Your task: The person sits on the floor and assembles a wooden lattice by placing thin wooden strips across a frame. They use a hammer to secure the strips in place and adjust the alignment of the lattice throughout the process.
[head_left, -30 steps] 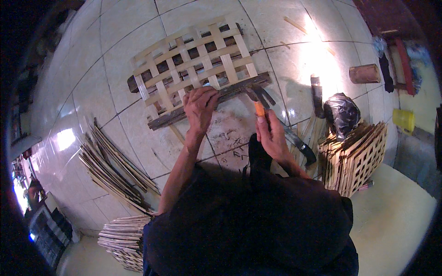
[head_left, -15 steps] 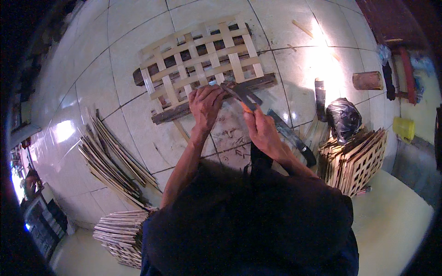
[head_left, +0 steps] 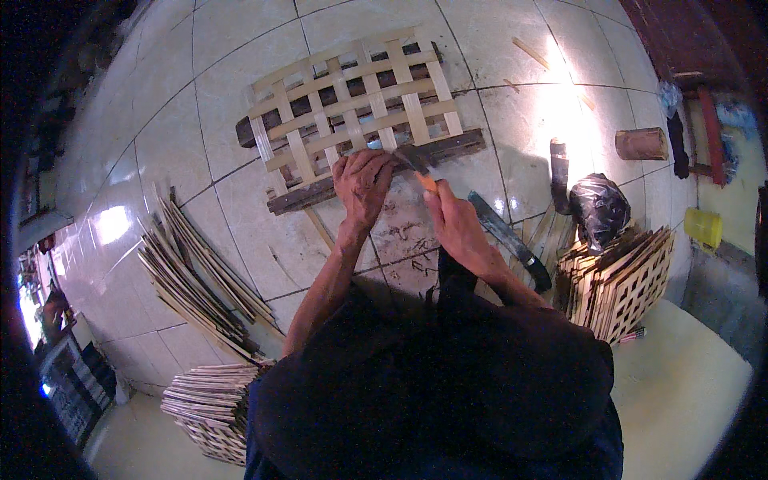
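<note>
A woven lattice of pale bamboo strips (head_left: 352,112) lies on the tiled floor, resting on two dark wooden battens (head_left: 448,146). My left hand (head_left: 362,182) presses down on the lattice's near edge. My right hand (head_left: 454,224) grips a small tool with an orange handle (head_left: 429,181); its dark metal head (head_left: 410,157) sits at the lattice edge right beside my left fingers.
A long machete (head_left: 506,237) lies on the floor to my right. A stack of finished lattices (head_left: 624,280) leans at right, with a black bag (head_left: 598,210) and a wooden cylinder (head_left: 640,144) behind it. Loose bamboo strips (head_left: 200,272) fan out at left, and another lattice pile (head_left: 210,408) sits near my left side.
The view has tilted, so the lattice sits lower in frame. My right hand has brought the tool's head closer to my left hand at the lattice edge.
</note>
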Demonstrator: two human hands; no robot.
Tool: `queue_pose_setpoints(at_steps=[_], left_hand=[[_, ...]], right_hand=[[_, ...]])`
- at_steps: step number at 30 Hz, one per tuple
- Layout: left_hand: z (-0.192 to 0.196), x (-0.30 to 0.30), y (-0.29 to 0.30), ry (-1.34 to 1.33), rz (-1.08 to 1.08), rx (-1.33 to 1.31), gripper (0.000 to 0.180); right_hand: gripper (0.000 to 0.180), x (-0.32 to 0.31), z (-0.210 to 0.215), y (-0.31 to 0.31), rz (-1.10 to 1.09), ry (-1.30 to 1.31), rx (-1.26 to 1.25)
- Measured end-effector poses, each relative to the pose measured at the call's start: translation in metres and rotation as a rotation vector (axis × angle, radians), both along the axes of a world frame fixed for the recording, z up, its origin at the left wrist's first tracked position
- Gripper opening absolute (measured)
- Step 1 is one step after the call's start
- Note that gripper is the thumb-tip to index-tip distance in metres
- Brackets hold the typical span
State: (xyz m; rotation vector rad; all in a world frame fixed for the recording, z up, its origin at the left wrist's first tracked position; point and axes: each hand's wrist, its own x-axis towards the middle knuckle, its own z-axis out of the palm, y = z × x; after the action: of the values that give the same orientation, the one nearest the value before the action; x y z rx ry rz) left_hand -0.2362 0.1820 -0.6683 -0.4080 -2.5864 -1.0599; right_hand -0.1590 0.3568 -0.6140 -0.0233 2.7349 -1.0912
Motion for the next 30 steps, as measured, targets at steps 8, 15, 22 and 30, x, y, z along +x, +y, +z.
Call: queue_pose_setpoints(at_steps=[8,15,22,30], left_hand=[[0.004,0.002,0.001,0.019,0.06,0.014,0.011],[-0.002,0.002,-0.008,-0.122,-0.037,-0.074,0.023],[0.014,0.001,-0.027,-0.056,0.04,-0.323,0.053],[0.008,-0.01,-0.027,-0.202,0.099,-0.418,0.06]], right_hand=[[0.021,-0.003,0.014,-0.005,-0.001,0.227,-0.062],[0.021,-0.005,0.033,-0.001,-0.072,0.037,-0.076],[0.023,0.007,0.022,0.007,-0.109,-0.058,-0.066],[0.023,0.003,0.032,-0.001,0.093,0.19,-0.048]])
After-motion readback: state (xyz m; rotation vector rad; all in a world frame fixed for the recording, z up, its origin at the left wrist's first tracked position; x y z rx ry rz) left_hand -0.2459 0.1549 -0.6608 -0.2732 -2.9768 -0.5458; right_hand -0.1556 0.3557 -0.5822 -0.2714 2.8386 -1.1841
